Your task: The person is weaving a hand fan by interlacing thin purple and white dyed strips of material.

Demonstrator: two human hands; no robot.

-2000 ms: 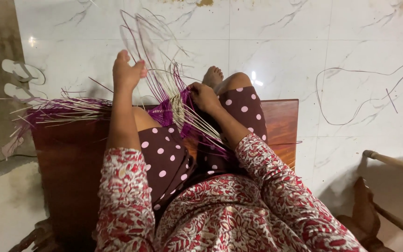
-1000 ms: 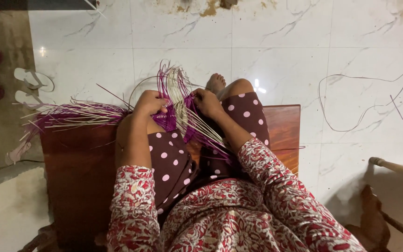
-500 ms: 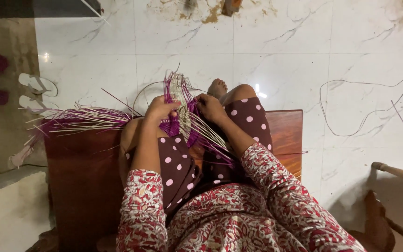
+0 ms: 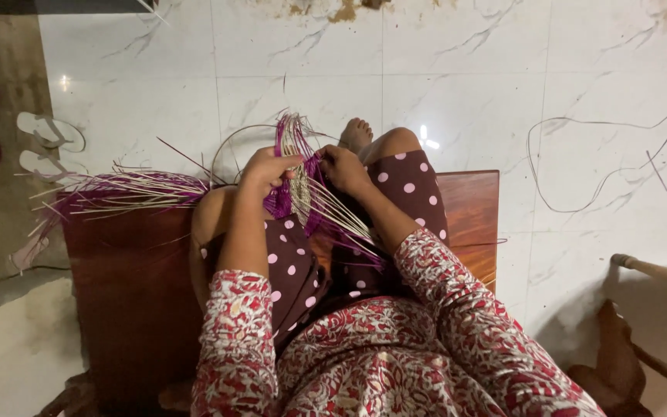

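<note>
A half-woven piece of purple and pale straw strips (image 4: pixel 296 193) rests on my lap between my knees. My left hand (image 4: pixel 265 170) grips its left side, fingers closed around a bunch of upright strips (image 4: pixel 289 137). My right hand (image 4: pixel 343 168) pinches the weave on its right side. Long loose strips (image 4: pixel 129 189) fan out to the left over the wooden bench (image 4: pixel 468 208) I sit on, and more strips (image 4: pixel 345 224) trail down across my right thigh.
White marble floor tiles (image 4: pixel 465 93) lie ahead, with a thin loose strand (image 4: pixel 580 166) curled on them at right. Two pale sandals (image 4: pixel 48 143) sit at far left. A wooden chair frame (image 4: pixel 650 270) stands at the lower right.
My left hand came down from a raised position, pulling strips, and closed on the weave's left side. The tall strips are now gathered into a tighter bunch. My right hand stayed put.
</note>
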